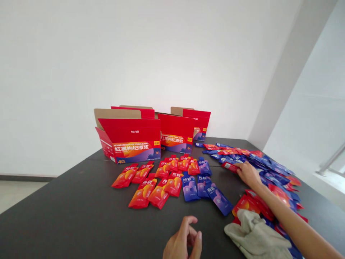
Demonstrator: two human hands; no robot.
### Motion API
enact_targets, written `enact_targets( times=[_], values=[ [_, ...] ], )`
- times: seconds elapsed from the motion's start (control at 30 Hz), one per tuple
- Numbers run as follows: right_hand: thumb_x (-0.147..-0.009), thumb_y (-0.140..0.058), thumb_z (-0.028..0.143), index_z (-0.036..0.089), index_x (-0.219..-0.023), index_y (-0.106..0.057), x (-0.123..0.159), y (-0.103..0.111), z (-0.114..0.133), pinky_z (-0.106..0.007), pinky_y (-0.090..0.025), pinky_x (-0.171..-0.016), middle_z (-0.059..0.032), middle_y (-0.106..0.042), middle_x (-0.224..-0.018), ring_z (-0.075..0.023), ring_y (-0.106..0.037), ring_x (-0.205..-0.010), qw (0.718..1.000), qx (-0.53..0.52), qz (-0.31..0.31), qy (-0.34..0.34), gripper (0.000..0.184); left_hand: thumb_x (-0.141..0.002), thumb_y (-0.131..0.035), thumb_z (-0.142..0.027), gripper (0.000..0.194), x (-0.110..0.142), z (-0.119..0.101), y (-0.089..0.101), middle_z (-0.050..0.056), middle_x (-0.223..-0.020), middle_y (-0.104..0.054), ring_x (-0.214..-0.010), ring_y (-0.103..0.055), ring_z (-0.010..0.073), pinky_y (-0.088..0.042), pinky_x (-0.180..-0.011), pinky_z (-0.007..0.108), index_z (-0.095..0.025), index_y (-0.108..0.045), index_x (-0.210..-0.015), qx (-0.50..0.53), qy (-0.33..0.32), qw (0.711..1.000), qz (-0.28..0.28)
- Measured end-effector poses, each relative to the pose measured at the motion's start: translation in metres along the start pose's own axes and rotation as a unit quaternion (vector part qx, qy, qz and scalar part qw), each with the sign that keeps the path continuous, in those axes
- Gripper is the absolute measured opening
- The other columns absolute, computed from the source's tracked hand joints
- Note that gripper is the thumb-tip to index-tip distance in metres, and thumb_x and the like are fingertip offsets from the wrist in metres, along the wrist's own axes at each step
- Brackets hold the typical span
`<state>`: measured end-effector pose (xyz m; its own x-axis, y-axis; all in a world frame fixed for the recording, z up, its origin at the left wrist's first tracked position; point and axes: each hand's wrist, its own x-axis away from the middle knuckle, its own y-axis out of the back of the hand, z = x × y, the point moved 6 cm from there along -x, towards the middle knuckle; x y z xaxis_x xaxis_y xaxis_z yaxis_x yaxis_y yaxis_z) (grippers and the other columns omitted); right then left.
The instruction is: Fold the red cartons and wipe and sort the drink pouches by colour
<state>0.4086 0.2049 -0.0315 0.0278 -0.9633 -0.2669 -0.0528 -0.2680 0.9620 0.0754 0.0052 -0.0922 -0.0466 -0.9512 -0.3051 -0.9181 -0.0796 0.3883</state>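
1. Head view: apart from each other, my left hand [183, 240] curls empty at bottom center; my right hand [248, 174] pinches a red pouch [229, 166], right of center.
2. Lower right, rumpled gray cloth [257, 235] covers part of the glossy pouch pile [275, 166].
3. Open cardboard boxes [136, 151], mid-frame, hide their insides.

My only view is head-worn, looking forward and down across the dark table [88, 219] to the pale wall [161, 54] filling the upper frame. I see the left hand [183, 239] close at bottom centre, open boxes [134, 140] farther off.
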Motion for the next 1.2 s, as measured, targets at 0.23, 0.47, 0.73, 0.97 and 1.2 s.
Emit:
enact_targets(
  times=[0.23, 0.47, 0.73, 0.97, 1.2],
  values=[
    [-0.093, -0.047, 0.018, 0.015, -0.101, -0.071, 0.011, 0.012, -0.005, -0.036, -0.044, -0.095, -0.011, -0.068, -0.107, -0.0238, -0.058, -0.108, 0.997, -0.042, -0.056, 0.04, 0.026, -0.09, -0.042, -0.037, 0.024, 0.0, -0.004, 0.001, -0.003, -0.064, -0.064, -0.057, -0.063, 0.0149, -0.048, -0.059, 0.023, -0.023, -0.053, -0.106, 0.02, -0.001, 1.0, -0.003],
    [-0.093, -0.041, 0.027, 0.019, -0.102, -0.073, 0.029, 0.042, -0.007, -0.036, -0.046, -0.089, -0.0121, -0.071, -0.101, -0.0274, -0.064, -0.096, 0.986, -0.105, -0.127, 0.037, 0.034, -0.089, -0.048, -0.041, 0.025, -0.002, -0.017, 0.012, 0.001, -0.075, -0.067, -0.066, -0.065, 0.0158, -0.049, -0.061, 0.024, -0.022, -0.057, -0.102, 0.069, 0.024, 0.997, -0.028],
    [-0.092, -0.045, 0.034, 0.023, -0.107, -0.069, 0.086, 0.104, 0.025, -0.029, -0.05, -0.069, -0.0046, -0.076, -0.095, -0.0212, -0.07, -0.077, 0.952, -0.232, -0.195, 0.029, 0.031, -0.082, -0.056, -0.063, 0.05, -0.007, -0.019, 0.014, 0.012, -0.102, -0.071, -0.091, -0.067, 0.0224, -0.053, -0.076, 0.03, -0.018, -0.064, -0.102, 0.222, 0.11, 0.969, -0.001],
    [-0.092, -0.052, 0.03, 0.024, -0.101, -0.07, 0.181, 0.111, 0.125, -0.024, -0.051, -0.063, -0.0033, -0.074, -0.089, -0.0181, -0.069, -0.074, 0.86, -0.482, -0.143, 0.091, 0.021, -0.079, -0.06, -0.067, 0.057, -0.012, -0.045, -0.01, 0.011, -0.115, -0.07, -0.105, -0.066, 0.0266, -0.054, -0.08, 0.035, -0.022, -0.066, -0.114, 0.47, 0.162, 0.855, 0.149],
    [-0.096, -0.049, 0.033, 0.026, -0.1, -0.064, 0.209, 0.095, 0.179, -0.021, -0.05, -0.063, -0.0021, -0.07, -0.086, -0.0158, -0.064, -0.072, 0.763, -0.632, -0.116, 0.079, 0.016, -0.081, -0.071, -0.046, 0.046, -0.016, -0.069, 0.001, 0.007, -0.109, -0.075, -0.093, -0.07, 0.0236, -0.053, -0.083, 0.032, -0.02, -0.066, -0.119, 0.426, 0.121, 0.895, 0.048]
  ],
)
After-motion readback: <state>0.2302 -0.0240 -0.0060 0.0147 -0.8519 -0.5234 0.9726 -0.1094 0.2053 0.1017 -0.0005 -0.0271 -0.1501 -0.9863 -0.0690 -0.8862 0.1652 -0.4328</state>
